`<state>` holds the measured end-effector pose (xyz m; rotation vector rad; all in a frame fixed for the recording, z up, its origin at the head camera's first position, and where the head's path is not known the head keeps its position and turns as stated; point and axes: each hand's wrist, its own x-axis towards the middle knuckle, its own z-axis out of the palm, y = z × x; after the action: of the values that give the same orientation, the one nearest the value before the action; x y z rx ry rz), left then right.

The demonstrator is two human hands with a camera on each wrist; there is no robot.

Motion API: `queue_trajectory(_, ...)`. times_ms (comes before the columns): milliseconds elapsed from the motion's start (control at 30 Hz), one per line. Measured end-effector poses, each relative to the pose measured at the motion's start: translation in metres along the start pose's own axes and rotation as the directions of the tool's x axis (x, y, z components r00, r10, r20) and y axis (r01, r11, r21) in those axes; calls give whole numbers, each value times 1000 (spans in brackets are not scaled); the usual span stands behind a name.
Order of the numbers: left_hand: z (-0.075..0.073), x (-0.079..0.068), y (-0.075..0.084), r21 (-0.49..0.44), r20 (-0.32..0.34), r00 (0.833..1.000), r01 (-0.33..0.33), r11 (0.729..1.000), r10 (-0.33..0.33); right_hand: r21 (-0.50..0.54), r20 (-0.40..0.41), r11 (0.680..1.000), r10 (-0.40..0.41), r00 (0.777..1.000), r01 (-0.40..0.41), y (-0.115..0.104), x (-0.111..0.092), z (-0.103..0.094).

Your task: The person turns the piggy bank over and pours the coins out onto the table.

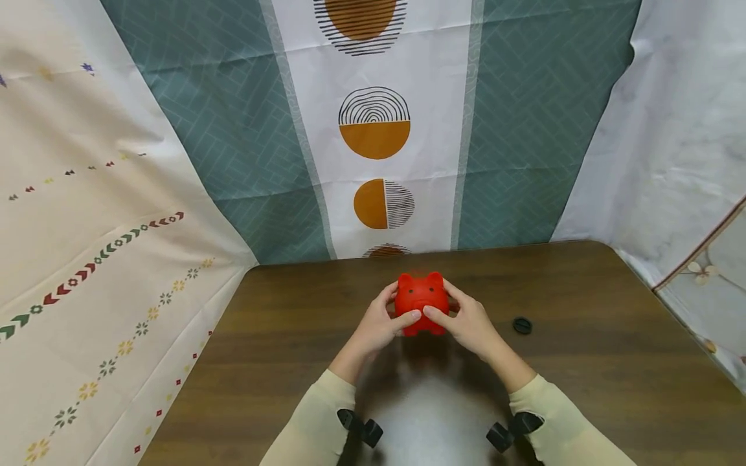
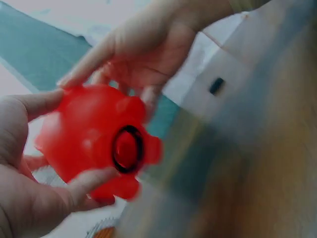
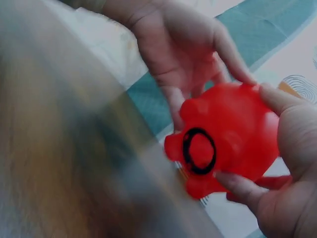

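A red piggy bank (image 1: 421,299) is held up between both hands over the far half of the table, its face toward the head camera. My left hand (image 1: 375,323) grips its left side, thumb across the front and fingers round the side. My right hand (image 1: 473,325) grips the right side in the same way. The wrist views show its underside, with stubby feet and a round opening edged by a black ring (image 3: 199,150). Both thumb tips lie close to that ring. A small round black plug (image 1: 522,325) lies on the table, right of my right hand.
The brown wooden table (image 1: 280,336) is bounded at the back by a green and white patterned cloth (image 1: 513,116). Pale cloths hang at the left (image 1: 87,213) and right (image 1: 670,129). Bright glare covers the table's near middle.
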<state>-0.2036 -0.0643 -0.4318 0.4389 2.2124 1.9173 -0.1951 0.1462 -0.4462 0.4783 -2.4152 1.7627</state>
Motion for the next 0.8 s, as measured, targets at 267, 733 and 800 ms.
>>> queue_trajectory(267, 0, 2, -6, -9, 9, 998, 59, 998, -59, 20, 30, 997, 74, 997, -74, 7, 1, 2)
queue_trajectory(733, 7, 5, -8, -29, -8, 989, -150, 988, 150, -31, -10, 993, -114, 993, 114, 3, 1, -7)
queue_trajectory(800, 8, 0, -1, -29, -18, 976, -218, 975, 218, -29, -21, 985, -169, 985, 168, -7, -2, -7)
